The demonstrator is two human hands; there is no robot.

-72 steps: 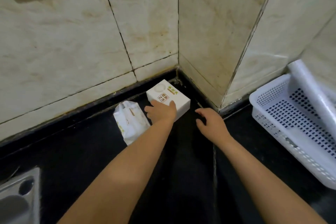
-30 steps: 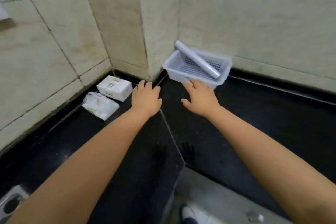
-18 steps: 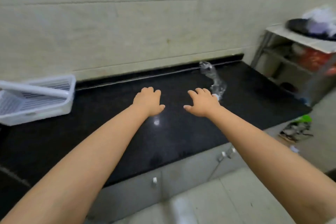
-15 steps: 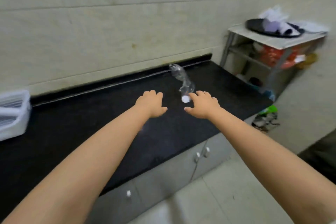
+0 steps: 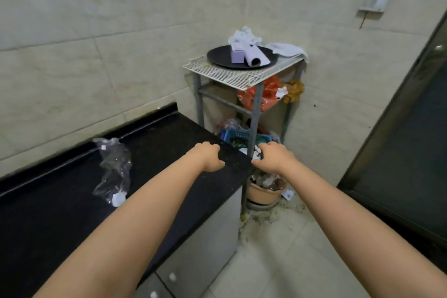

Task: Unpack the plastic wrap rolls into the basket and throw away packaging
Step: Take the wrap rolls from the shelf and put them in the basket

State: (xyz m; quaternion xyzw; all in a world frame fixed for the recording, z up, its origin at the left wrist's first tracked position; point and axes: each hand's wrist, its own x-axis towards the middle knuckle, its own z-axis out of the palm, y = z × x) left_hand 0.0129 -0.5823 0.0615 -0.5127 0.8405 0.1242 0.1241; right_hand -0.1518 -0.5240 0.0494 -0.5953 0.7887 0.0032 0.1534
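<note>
Crumpled clear plastic packaging (image 5: 113, 172) with a white round cap lies on the black countertop (image 5: 60, 213) at the left. My left hand (image 5: 210, 157) hovers over the counter's right end, fingers curled down, holding nothing. My right hand (image 5: 273, 158) hangs just past the counter's edge, fingers bent, also holding nothing. On a wire rack (image 5: 238, 75) in the corner, a black round tray (image 5: 217, 57) carries a white roll (image 5: 254, 55) and a purple box (image 5: 237, 54). The basket is out of view.
Under the rack's top shelf sit a red bag (image 5: 268, 94), a blue crate (image 5: 235, 136) and a pink tub (image 5: 264, 192) of scraps on the floor. A dark glass door (image 5: 411, 152) stands at the right. Grey cabinet fronts (image 5: 200, 249) lie below the counter.
My view has swung right, away from the white basket and tissue packs, along the counter to the corner rack. Both hands stayed out in front with nothing in them.
</note>
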